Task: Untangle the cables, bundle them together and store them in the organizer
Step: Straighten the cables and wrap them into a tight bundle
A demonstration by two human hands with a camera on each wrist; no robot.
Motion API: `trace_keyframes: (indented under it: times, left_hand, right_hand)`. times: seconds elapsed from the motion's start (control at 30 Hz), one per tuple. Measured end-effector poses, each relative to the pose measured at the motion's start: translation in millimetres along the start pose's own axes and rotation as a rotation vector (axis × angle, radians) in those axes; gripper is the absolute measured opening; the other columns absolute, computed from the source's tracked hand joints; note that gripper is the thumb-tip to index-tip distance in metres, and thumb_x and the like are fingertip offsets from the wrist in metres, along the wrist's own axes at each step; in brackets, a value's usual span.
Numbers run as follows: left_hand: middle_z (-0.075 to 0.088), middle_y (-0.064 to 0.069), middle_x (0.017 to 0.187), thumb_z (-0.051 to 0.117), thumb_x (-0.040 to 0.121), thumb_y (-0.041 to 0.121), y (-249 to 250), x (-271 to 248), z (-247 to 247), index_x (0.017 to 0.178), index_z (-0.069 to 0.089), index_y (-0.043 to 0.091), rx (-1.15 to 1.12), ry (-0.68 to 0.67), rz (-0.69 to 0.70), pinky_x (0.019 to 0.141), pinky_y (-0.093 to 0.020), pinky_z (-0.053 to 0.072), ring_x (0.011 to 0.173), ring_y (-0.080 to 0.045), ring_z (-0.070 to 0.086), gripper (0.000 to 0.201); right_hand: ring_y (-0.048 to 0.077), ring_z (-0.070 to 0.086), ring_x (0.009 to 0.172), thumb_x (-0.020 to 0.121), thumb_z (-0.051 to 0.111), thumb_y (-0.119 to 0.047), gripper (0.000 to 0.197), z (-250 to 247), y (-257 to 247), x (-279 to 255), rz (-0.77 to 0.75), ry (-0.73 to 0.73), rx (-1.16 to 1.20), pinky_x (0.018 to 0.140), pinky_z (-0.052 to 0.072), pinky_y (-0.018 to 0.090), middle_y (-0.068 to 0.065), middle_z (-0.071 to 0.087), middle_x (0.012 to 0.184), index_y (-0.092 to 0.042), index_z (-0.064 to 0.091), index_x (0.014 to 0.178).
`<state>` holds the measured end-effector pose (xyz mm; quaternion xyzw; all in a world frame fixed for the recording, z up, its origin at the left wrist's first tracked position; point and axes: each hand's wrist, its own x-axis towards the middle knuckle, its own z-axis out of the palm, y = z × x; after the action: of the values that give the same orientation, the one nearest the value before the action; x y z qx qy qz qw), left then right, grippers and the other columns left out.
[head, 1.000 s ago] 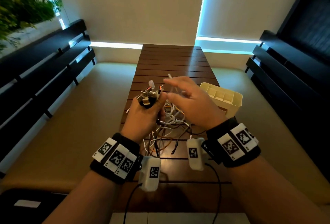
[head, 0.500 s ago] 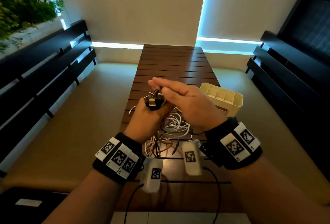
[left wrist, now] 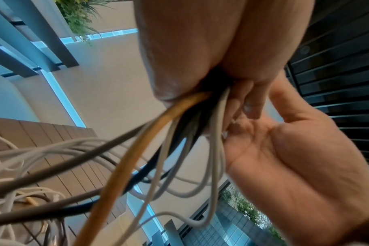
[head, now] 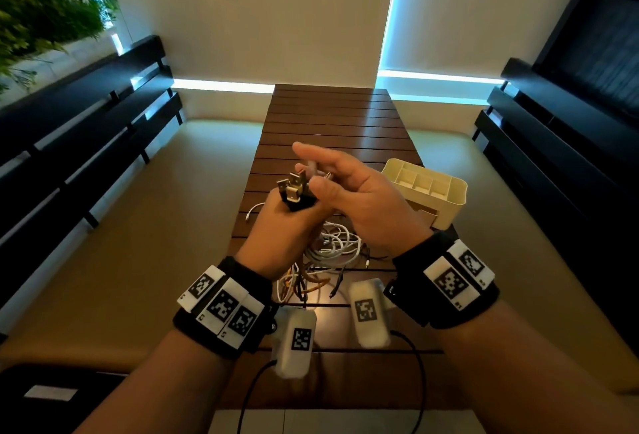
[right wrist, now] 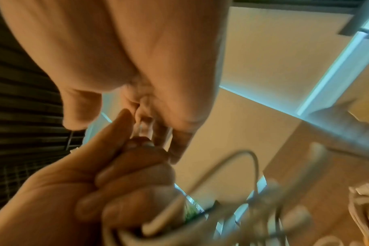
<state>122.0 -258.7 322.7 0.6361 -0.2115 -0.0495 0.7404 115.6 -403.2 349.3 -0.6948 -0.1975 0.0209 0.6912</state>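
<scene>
My left hand is a fist round a bunch of cable ends, and their USB plugs stick up out of it. White, grey, black and orange cables hang from that fist to a tangled pile on the slatted wooden table. My right hand is right against the plugs, index finger stretched out, and pinches a pale plug between its fingers beside the bunch. The cream organizer, split into compartments, stands on the table's right edge.
Dark slatted benches run along the left and the right of the table. Green plants sit at the top left. A loose white cable end lies left of my left hand. The wall stands beyond the table's far end.
My right hand has carried the pale plug from right of the bunch over to the plugs in my left fist. The left hand has risen slightly with its bunch.
</scene>
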Motion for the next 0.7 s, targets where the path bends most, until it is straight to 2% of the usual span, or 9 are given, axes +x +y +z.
trace_keyframes:
  times: [0.1, 0.13, 0.2, 0.27, 0.33, 0.4, 0.5, 0.63, 0.7]
  left_hand:
    - [0.050, 0.006, 0.060, 0.065, 0.091, 0.035, 2, 2, -2, 0.082, 0.066, 0.028, -0.045, 0.010, 0.024, 0.047, -0.027, 0.038, 0.050, -0.010, 0.044, 0.012]
    - [0.050, 0.005, 0.061, 0.063, 0.093, 0.039, 3, 3, -3, 0.083, 0.065, 0.025, -0.033, 0.021, 0.033, 0.048, -0.027, 0.040, 0.050, -0.012, 0.045, 0.018]
    - [0.047, -0.001, 0.056, 0.059, 0.095, 0.048, 3, 4, -4, 0.075, 0.057, 0.014, 0.009, 0.050, 0.047, 0.050, -0.029, 0.041, 0.047, -0.017, 0.045, 0.039]
    - [0.041, -0.006, 0.052, 0.057, 0.094, 0.053, 5, 5, -5, 0.071, 0.047, 0.010, -0.026, 0.056, 0.047, 0.050, -0.029, 0.042, 0.043, -0.021, 0.042, 0.050]
    - [0.037, -0.006, 0.052, 0.058, 0.091, 0.052, 7, 7, -4, 0.071, 0.045, 0.012, -0.082, 0.049, 0.038, 0.048, -0.028, 0.041, 0.040, -0.020, 0.038, 0.046]
    - [0.036, -0.004, 0.052, 0.060, 0.089, 0.053, 8, 7, -4, 0.070, 0.046, 0.016, -0.108, 0.055, 0.024, 0.047, -0.027, 0.040, 0.039, -0.017, 0.036, 0.044]
    - [0.034, -0.001, 0.051, 0.061, 0.088, 0.049, 10, 8, -5, 0.072, 0.044, 0.016, -0.243, 0.077, 0.015, 0.043, -0.025, 0.037, 0.039, -0.012, 0.033, 0.041]
    - [0.033, 0.002, 0.050, 0.051, 0.095, 0.039, 13, 9, -8, 0.070, 0.041, 0.015, -0.361, 0.095, 0.006, 0.042, -0.022, 0.037, 0.039, -0.009, 0.033, 0.036]
    - [0.032, 0.002, 0.051, 0.049, 0.097, 0.039, 14, 9, -9, 0.070, 0.041, 0.014, -0.395, 0.109, 0.011, 0.043, -0.022, 0.038, 0.040, -0.009, 0.033, 0.038]
  right_hand:
    - [0.026, 0.056, 0.125, 0.074, 0.080, -0.047, 0.088, 0, 16, -2, 0.098, -0.068, 0.366, 0.102, 0.050, 0.044, 0.008, 0.051, 0.145, -0.022, 0.037, 0.146]
    - [0.026, 0.061, 0.115, 0.071, 0.084, -0.041, 0.093, 0, 21, -4, 0.127, -0.125, 0.418, 0.094, 0.054, 0.039, 0.011, 0.052, 0.141, -0.020, 0.035, 0.147]
    - [0.017, 0.063, 0.090, 0.070, 0.078, -0.009, 0.084, 3, 26, -9, 0.188, -0.218, 0.397, 0.076, 0.055, 0.028, 0.011, 0.059, 0.116, -0.020, 0.037, 0.143]
    - [0.010, 0.065, 0.082, 0.074, 0.068, 0.011, 0.068, 8, 31, -14, 0.291, -0.258, 0.193, 0.074, 0.058, 0.026, 0.005, 0.059, 0.099, -0.026, 0.045, 0.127]
    - [0.010, 0.069, 0.086, 0.081, 0.074, 0.000, 0.046, 13, 39, -19, 0.329, -0.254, -0.227, 0.082, 0.059, 0.033, 0.001, 0.067, 0.097, -0.032, 0.054, 0.108]
    - [-0.002, 0.064, 0.071, 0.086, 0.075, -0.022, 0.024, 17, 48, -22, 0.306, -0.189, -0.468, 0.070, 0.054, 0.025, -0.008, 0.067, 0.081, -0.039, 0.059, 0.089]
    - [0.003, 0.054, 0.053, 0.092, 0.067, -0.033, 0.015, 17, 52, -22, 0.260, -0.111, -0.491, 0.055, 0.047, 0.023, -0.007, 0.060, 0.066, -0.034, 0.060, 0.079]
    - [0.008, 0.052, 0.058, 0.093, 0.065, -0.038, 0.020, 6, 50, -16, 0.267, -0.131, -0.582, 0.059, 0.045, 0.028, -0.003, 0.058, 0.069, -0.018, 0.067, 0.090]
    - [0.006, 0.052, 0.061, 0.091, 0.068, -0.036, 0.016, -1, 46, -14, 0.245, -0.127, -0.583, 0.061, 0.042, 0.026, -0.006, 0.059, 0.070, -0.020, 0.069, 0.088]
